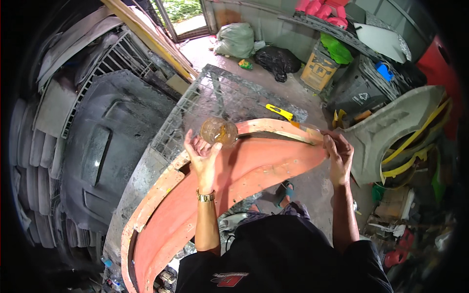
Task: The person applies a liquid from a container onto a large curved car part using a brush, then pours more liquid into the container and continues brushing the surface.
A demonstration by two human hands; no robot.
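My left hand (pixel 202 155) is closed round a clear, rounded cup (pixel 219 132) with some amber liquid in it, tilted above the curved orange-pink panel (pixel 264 149). A gold watch (pixel 205 197) circles that wrist. In my right hand (pixel 338 152), fingers pinched together, is a slim brush (pixel 309 129) with an orange-brown end, pointing left along the panel's far rim. Its exact shape is hard to make out. Just beyond the rim a yellow utility knife (pixel 279 112) lies on the mesh-topped bench (pixel 205 93) that carries the panel.
A dark car hood (pixel 110 151) leans at the left beside stacked panels. A grey fender (pixel 391 129) stands at the right. Behind the bench are a pale sack (pixel 234 40), a black bag (pixel 277 61) and a cardboard box (pixel 320 71). My sandaled foot (pixel 284 194) shows below the panel.
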